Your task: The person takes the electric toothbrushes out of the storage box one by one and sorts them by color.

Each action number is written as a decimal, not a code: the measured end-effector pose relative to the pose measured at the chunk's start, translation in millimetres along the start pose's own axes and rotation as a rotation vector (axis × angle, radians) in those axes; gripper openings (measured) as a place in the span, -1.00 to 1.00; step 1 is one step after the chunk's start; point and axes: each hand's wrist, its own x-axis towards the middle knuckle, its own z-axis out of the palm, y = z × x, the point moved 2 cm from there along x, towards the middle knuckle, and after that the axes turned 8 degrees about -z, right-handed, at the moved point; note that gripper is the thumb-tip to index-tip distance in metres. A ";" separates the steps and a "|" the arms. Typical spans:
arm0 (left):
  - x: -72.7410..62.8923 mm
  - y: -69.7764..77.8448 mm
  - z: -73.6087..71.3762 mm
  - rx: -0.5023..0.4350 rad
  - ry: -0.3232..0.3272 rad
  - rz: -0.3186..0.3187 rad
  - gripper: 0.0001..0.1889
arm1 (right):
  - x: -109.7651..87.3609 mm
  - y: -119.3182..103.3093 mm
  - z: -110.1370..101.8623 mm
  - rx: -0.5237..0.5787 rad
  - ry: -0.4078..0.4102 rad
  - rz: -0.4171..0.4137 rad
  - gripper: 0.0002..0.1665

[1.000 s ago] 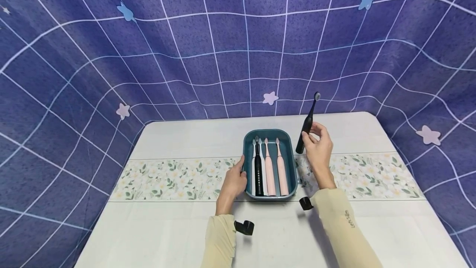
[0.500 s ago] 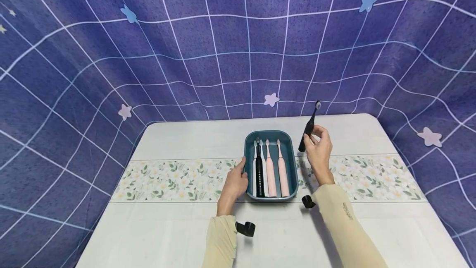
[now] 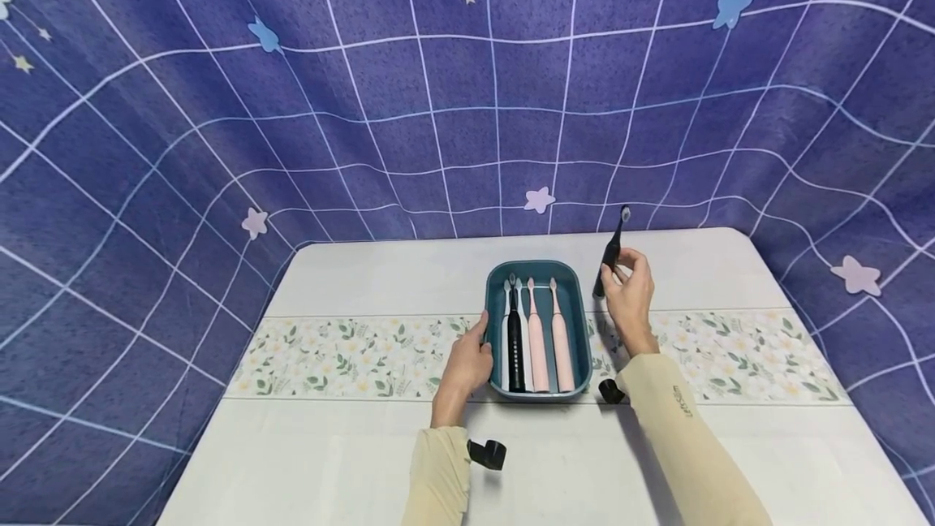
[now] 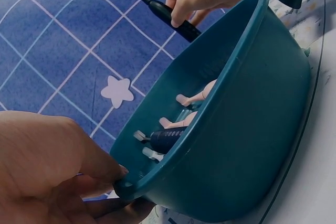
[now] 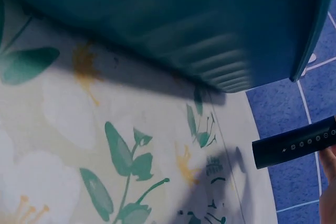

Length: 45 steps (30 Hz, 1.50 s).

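Observation:
My left hand (image 3: 467, 360) grips the left rim of a dark teal plastic bin (image 3: 540, 398); in the left wrist view its thumb sits on the rim's end lug. Beyond the bin's right side, my right hand (image 3: 630, 291) pinches a black electric toothbrush (image 3: 613, 252) by its handle, head up and leaning slightly right. A row of small button icons shows on that handle (image 5: 294, 142) in the right wrist view. Inside the bin lie another black electric toothbrush (image 3: 515, 351), two pink ones (image 3: 537, 351) and two white ones, partly covered, all heads toward the back.
The bin stands on a white table (image 3: 351, 453) with a floral band (image 3: 329, 355) across it. A blue-purple curtain (image 3: 409, 128) with grid lines and stars hangs behind and at both sides. Black cameras (image 3: 488, 454) are strapped at both wrists.
The right hand has lowered the black toothbrush a little and brought it more upright beside the bin. The left hand keeps its grip on the rim. The head view has shifted slightly.

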 end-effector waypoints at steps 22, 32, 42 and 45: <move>0.8 0.6 -0.9 0.017 0.002 -0.012 -0.44 | -2.7 14.8 3.6 -0.045 -0.028 0.002 -0.59; 1.0 -1.1 0.4 0.014 -0.003 -0.010 -0.44 | -6.7 12.9 2.4 -0.061 -0.040 -0.008 -0.59; -0.7 0.2 0.0 0.002 -0.003 -0.012 -0.43 | -5.6 11.9 1.7 -0.069 -0.058 -0.008 -0.59; -1.0 0.2 0.4 0.001 -0.004 -0.015 -0.43 | -5.5 12.0 1.6 -0.075 -0.061 -0.008 -0.59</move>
